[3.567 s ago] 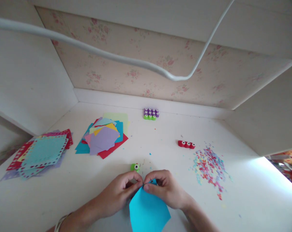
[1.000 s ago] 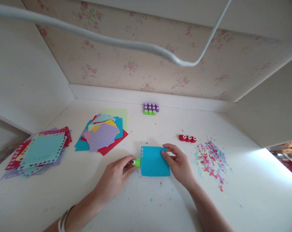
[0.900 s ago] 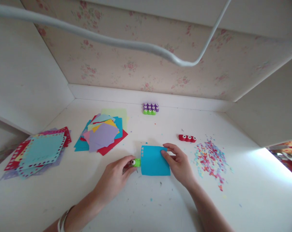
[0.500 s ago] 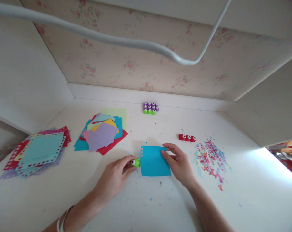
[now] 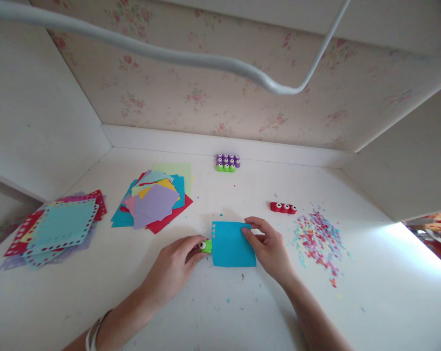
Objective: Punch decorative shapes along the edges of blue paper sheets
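Observation:
Between the thumb and fingers of my left hand point(image 5: 178, 256) is a green craft punch point(image 5: 206, 245) with a white round button on it. The punch sits against the left edge of a blue square of paper point(image 5: 233, 246). A short column of small cut-out shapes runs down that edge from the upper left corner. My right hand point(image 5: 267, 246) pinches the paper at its upper right side, thumb on top and the other fingers partly hidden behind. Whether the paper is inside the punch's slot is hard to make out.
Loose coloured paper sheets point(image 5: 156, 204) lie left of centre, and hole-edged sheets point(image 5: 65, 226) are stacked at far left. Purple and green punches point(image 5: 226, 162) stand by the wall, red punches point(image 5: 283, 208) to the right. Confetti point(image 5: 318, 239) is heaped beyond my right hand.
The paper and my right hand have shifted slightly left. The green punch has turned a little in my left hand, still at the paper's left edge.

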Tool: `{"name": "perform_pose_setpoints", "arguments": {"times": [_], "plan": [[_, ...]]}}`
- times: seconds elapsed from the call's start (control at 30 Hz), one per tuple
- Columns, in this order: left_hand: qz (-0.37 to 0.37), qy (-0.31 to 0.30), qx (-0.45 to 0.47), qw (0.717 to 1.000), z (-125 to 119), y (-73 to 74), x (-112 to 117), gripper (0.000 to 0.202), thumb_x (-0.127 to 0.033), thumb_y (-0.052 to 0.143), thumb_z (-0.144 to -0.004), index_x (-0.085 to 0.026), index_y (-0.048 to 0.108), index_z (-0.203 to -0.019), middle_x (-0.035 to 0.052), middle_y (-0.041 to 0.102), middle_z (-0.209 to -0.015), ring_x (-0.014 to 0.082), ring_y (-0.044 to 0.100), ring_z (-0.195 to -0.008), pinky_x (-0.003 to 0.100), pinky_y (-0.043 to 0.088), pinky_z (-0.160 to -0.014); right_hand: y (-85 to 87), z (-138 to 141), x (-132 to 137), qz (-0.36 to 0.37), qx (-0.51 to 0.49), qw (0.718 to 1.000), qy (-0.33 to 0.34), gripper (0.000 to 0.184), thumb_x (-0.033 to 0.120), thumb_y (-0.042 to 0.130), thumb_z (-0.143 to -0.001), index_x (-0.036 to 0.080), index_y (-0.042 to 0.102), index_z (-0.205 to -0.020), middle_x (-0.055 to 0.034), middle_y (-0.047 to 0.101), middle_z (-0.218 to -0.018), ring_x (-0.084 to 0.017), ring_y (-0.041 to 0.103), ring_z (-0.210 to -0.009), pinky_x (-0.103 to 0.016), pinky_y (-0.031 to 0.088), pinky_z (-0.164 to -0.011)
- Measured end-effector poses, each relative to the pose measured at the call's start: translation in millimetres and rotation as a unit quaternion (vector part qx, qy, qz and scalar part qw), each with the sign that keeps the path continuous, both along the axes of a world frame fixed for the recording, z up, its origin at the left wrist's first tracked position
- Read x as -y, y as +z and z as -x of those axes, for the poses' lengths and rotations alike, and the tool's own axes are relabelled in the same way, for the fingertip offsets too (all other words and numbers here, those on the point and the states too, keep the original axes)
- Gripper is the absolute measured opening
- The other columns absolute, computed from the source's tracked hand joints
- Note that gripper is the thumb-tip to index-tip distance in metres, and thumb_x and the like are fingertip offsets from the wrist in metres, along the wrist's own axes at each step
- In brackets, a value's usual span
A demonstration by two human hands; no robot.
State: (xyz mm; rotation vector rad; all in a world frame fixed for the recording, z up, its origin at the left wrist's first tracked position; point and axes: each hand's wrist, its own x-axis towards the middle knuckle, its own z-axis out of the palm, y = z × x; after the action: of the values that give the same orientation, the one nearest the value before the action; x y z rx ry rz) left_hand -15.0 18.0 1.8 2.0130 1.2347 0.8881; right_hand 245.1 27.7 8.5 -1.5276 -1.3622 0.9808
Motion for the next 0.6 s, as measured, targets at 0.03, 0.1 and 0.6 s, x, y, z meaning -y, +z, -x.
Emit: {"name": "perform_pose_setpoints", "arguments": {"times": [0.03, 0.1, 0.6], "plan": [[-0.003, 0.000, -0.005, 1.000, -0.2, 0.3, -0.1, 0.025, -0.022, 0.067, -0.091, -0.026, 0.063, -0.115, -0.0016, 0.074, -0.102, 0.0151, 0.072, -0.085, 0.024, 0.058, -0.079, 0.2, -0.1, 0.2, -0.001, 0.005, 1.000, 0.002, 0.035, 0.049, 0.063, -0.089, 0.023, 0.063, -0.113, -0.0038, 0.063, -0.098, -0.010, 0.055, -0.052, -0.023, 0.037, -0.042], [-0.008, 0.003, -0.011, 1.000, -0.5, 1.0, -0.4, 0.025, -0.021, 0.068, -0.090, -0.026, 0.063, -0.115, -0.0019, 0.074, -0.101, 0.0152, 0.072, -0.085, 0.024, 0.058, -0.079, 0.6, -0.1, 0.7, -0.005, 0.014, 1.000, 0.006, 0.033, 0.048, 0.062, -0.090, 0.023, 0.063, -0.112, -0.0041, 0.063, -0.098, -0.010, 0.056, -0.053, -0.023, 0.037, -0.042], [-0.039, 0.000, -0.031, 0.999, -0.5, 2.1, 0.0, 0.025, -0.023, 0.067, -0.091, -0.026, 0.062, -0.116, 0.0003, 0.074, -0.103, 0.0176, 0.072, -0.087, 0.028, 0.059, -0.079, 7.0, 1.6, 3.9, -0.018, 0.037, 0.999, 0.005, 0.031, 0.046, 0.061, -0.091, 0.022, 0.063, -0.112, -0.0053, 0.067, -0.097, -0.010, 0.056, -0.051, -0.023, 0.039, -0.041]]}}
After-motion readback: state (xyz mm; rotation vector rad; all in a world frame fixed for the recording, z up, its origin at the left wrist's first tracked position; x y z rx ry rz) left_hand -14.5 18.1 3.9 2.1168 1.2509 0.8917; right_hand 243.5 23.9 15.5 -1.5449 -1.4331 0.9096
